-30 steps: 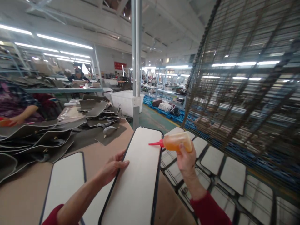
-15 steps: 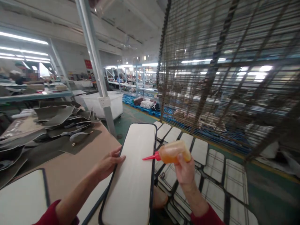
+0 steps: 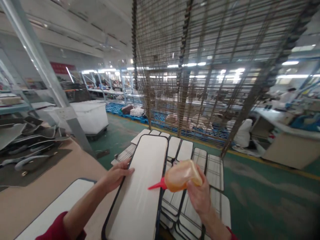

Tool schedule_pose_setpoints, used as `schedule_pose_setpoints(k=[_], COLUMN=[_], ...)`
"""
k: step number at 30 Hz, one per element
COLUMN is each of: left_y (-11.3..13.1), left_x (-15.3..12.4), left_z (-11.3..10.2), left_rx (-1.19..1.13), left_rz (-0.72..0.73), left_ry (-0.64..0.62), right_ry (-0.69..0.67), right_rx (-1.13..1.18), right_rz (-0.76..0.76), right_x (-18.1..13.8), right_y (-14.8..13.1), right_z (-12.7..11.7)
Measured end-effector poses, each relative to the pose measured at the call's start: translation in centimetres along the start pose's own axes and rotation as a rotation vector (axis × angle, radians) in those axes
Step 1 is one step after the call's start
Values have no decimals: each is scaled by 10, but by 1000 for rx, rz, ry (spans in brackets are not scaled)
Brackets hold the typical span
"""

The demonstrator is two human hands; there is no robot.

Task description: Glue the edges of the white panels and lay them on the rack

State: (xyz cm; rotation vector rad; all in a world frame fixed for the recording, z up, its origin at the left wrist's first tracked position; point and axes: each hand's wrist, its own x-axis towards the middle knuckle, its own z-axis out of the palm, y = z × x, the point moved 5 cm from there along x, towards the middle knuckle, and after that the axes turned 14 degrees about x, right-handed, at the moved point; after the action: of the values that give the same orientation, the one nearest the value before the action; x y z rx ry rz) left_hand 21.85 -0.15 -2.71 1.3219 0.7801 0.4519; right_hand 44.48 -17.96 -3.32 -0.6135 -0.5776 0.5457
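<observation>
Pinched dark-rimmed white panel [image 3: 147,160] in left hand [image 3: 117,175], just right of those fingers, clasped amber bottle [image 3: 180,175] in right hand [image 3: 200,196], held red nozzle [image 3: 157,184] leftward over panel, seemingly partway done, with faint streaks [image 3: 143,203] below left fingertips, remaining coverage unclear.

I have the left hand [image 3: 117,175] out ahead, thumb extended to the right and fingers partly hidden behind it, in a pinching hold. The left forearm [image 3: 86,201] runs up to it on a slant from the lower left, bare below a dark red sleeve [image 3: 60,228]. My right hand [image 3: 200,196] sits a little lower in view, closed in a grip with the thumb toward me, its bare right forearm [image 3: 216,221] angling down to the lower right.
</observation>
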Motion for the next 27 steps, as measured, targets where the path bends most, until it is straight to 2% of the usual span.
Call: schedule_pose_setpoints(k=[6,8,11,12,14,16,18,20,24,25,27], left_y=[9,12,12,12,13,15,17,18,13,13,14], left_x=[13,20,33,38,46,54,63,77,109,116,128], left_z=[32,38,43,44,47,49,47,40,21,18,14], left_rx=[42,45,47,52,68,80,76,63,30,21,9], left_rz=[10,15,5,7,14,20,18,6,-10,-8,-5], left_ry=[-56,-65,-86,-103,-156,-212,-246,-257,-253,-261,-300], right_ry=[202,173,15,0,83,215,254,229,69,51,95], right_rx=[65,67,50,41,11,-25,-54,-80,-113,-115,-119], right_rz=[-207,-155,34,45,-77,-296,-385,-333,-74,-58,-127], right_x=[14,8,-3,-1,16,40,58,61,45,47,61], right_y=[-36,-35,-21,-19,-22,-32,-34,-23,16,21,23], right_z=[-25,-29,-28,-28,-29,-29,-27,-25,-20,-17,-13])
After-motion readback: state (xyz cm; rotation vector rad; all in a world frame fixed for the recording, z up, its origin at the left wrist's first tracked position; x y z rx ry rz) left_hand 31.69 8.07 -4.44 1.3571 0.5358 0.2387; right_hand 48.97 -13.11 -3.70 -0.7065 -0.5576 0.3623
